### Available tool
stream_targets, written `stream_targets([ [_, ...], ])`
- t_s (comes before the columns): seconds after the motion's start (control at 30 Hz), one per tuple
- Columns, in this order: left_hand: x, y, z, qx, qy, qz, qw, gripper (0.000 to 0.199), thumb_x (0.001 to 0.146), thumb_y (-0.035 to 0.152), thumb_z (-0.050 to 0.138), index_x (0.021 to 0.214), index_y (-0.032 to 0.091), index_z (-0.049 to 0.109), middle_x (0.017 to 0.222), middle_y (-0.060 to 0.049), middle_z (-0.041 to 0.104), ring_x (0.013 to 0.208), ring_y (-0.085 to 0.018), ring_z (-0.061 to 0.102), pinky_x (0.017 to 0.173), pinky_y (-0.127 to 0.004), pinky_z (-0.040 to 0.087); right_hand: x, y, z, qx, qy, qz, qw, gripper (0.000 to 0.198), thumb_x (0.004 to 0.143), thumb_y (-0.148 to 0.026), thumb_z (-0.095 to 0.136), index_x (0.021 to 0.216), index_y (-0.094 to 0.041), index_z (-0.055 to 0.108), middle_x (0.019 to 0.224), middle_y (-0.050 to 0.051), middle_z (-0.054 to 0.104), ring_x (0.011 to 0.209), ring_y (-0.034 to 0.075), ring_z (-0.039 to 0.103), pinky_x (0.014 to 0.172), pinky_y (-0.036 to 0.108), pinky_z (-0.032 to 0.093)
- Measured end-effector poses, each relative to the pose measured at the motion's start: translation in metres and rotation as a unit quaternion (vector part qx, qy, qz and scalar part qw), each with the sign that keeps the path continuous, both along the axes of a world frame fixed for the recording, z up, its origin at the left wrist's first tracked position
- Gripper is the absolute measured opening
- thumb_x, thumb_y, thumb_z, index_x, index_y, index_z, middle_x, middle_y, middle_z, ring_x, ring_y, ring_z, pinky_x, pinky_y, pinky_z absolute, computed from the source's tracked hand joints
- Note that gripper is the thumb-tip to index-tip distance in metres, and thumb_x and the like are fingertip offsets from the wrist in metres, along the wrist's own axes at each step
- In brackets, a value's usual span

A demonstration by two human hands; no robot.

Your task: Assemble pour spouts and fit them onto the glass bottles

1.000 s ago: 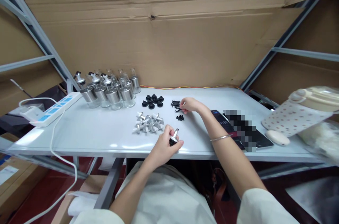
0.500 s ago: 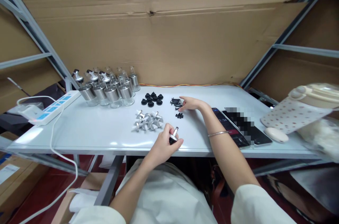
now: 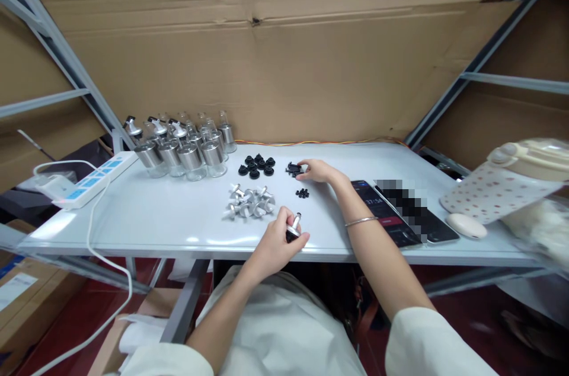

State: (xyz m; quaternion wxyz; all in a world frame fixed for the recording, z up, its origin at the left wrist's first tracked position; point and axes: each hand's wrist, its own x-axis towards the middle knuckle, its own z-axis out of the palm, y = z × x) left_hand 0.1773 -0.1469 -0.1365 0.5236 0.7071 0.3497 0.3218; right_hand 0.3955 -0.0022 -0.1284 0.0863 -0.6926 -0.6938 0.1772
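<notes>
My left hand (image 3: pixel 278 244) is closed around a bottle pourer (image 3: pixel 295 225), its silver spout tilted up and its black base partly hidden by my fingers. At the small pile of black flaps (image 3: pixel 292 170), my right hand (image 3: pixel 319 171) pinches thumb and forefinger on a small black flap at the pile's right edge. Just below that hand lie several tiny black caps (image 3: pixel 303 193). Silver pourer tops (image 3: pixel 251 203) with whitish stems form a heap left of the held pourer. Behind them sit black ribbed stoppers (image 3: pixel 256 166).
Glass bottles with steel sleeves (image 3: pixel 191 158) stand at the back left, some with pourers. A power strip (image 3: pixel 95 180) and white cable lie left. Phones (image 3: pixel 386 216), a white oval case (image 3: pixel 466 226) and a spotted tumbler (image 3: pixel 493 186) are on the right.
My right thumb and forefinger have drawn closer together at the black flaps, which are now bunched more tightly. My left hand keeps the pourer in about the same place.
</notes>
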Motion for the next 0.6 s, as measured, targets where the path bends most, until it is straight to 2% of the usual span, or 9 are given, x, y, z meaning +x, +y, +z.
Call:
stream_targets([
  [0.23, 0.001, 0.0, -0.001, 0.001, -0.008, -0.003, 1.0, 0.028, 0.079, 0.026, 0.054, 0.076, 0.022, 0.026, 0.074, 0.005, 0.045, 0.062, -0.009, 0.038, 0.062, -0.022, 0.035, 0.001, 0.003, -0.003, 0.022, 0.003, -0.005, 1.0, 0.053, 0.078, -0.03, 0.066, 0.127, -0.014, 0.054, 0.099, 0.01, 0.069, 0.093, 0.021, 0.064, 0.084, 0.028, 0.045],
  [0.37, 0.0, 0.0, -0.001, 0.001, -0.008, -0.004, 1.0, 0.028, 0.079, 0.026, 0.054, 0.077, 0.022, 0.027, 0.074, 0.005, 0.046, 0.062, -0.009, 0.038, 0.062, -0.022, 0.035, 0.002, 0.002, -0.004, 0.037, 0.006, 0.006, 0.999, 0.059, 0.076, -0.03, 0.069, 0.13, -0.014, 0.051, 0.114, 0.014, 0.062, 0.102, 0.024, 0.061, 0.092, 0.031, 0.044],
  [0.43, 0.0, 0.0, -0.002, -0.002, -0.011, -0.005, 1.0, 0.028, 0.079, 0.026, 0.054, 0.077, 0.022, 0.026, 0.074, 0.005, 0.046, 0.062, -0.009, 0.038, 0.062, -0.022, 0.034, 0.0, 0.002, -0.005, 0.051, 0.009, 0.016, 0.999, 0.062, 0.077, -0.032, 0.068, 0.132, -0.012, 0.049, 0.127, 0.019, 0.053, 0.114, 0.027, 0.055, 0.099, 0.034, 0.039],
  [0.5, 0.0, 0.0, -0.002, -0.003, -0.013, -0.008, 1.0, 0.028, 0.08, 0.026, 0.054, 0.077, 0.022, 0.026, 0.074, 0.005, 0.046, 0.061, -0.009, 0.038, 0.061, -0.021, 0.034, -0.004, 0.002, -0.007, 0.066, 0.014, 0.032, 0.997, 0.067, 0.079, -0.034, 0.066, 0.137, -0.01, 0.042, 0.139, 0.022, 0.041, 0.129, 0.03, 0.042, 0.106, 0.036, 0.032],
  [0.6, 0.0, 0.0, -0.003, 0.003, -0.011, -0.008, 1.0, 0.028, 0.08, 0.026, 0.054, 0.077, 0.022, 0.026, 0.074, 0.006, 0.046, 0.06, -0.009, 0.037, 0.061, -0.021, 0.033, -0.014, 0.004, -0.009, 0.085, 0.026, 0.07, 0.994, 0.063, 0.085, -0.032, 0.059, 0.141, -0.013, 0.037, 0.149, 0.019, 0.028, 0.138, 0.028, 0.026, 0.111, 0.037, 0.024],
])
